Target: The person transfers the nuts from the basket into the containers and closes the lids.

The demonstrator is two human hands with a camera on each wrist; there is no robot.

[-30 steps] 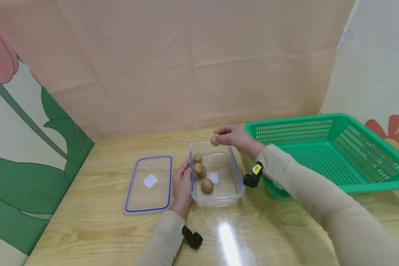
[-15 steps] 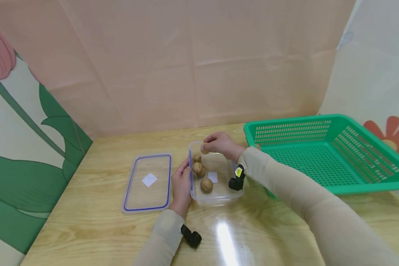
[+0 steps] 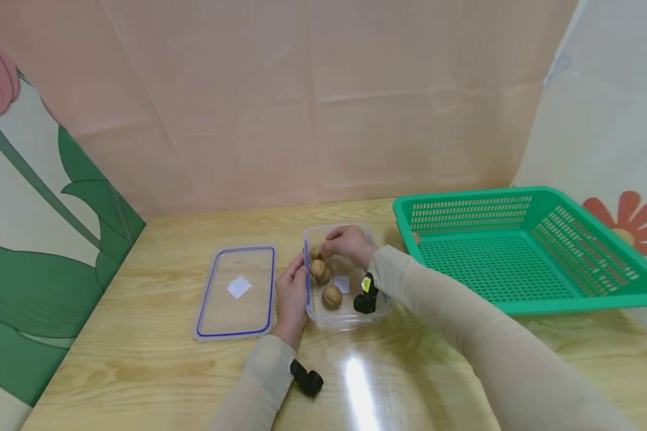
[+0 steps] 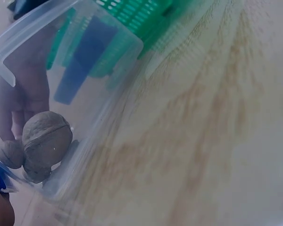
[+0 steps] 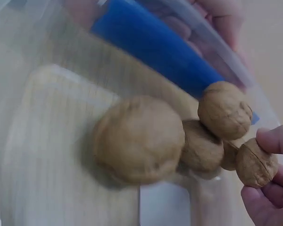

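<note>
My right hand (image 3: 350,244) is inside the clear plastic food container (image 3: 350,320), low over its far left part. Between thumb and fingers it pinches a small walnut (image 5: 257,163), which sits beside other walnuts in the right wrist view. One larger walnut (image 3: 332,296) lies nearer the front, apart from the cluster (image 3: 320,270) along the left wall. With my left hand (image 3: 291,297) I hold the container's left side from outside; some of its fingers (image 5: 226,19) show behind the wall and blue-edged flap (image 5: 155,49) in the right wrist view.
A clear lid (image 3: 221,311) with a blue seal and a white paper square lies left of the container. To the right stands a large green plastic basket (image 3: 550,304), with a brownish round thing (image 3: 416,238) partly showing at its left end. A pinkish sheet (image 3: 313,120) hangs behind the table.
My right hand has moved left and down into the container with the pinched walnut, ending beside the other walnuts. My left hand keeps its place on the container's side.
</note>
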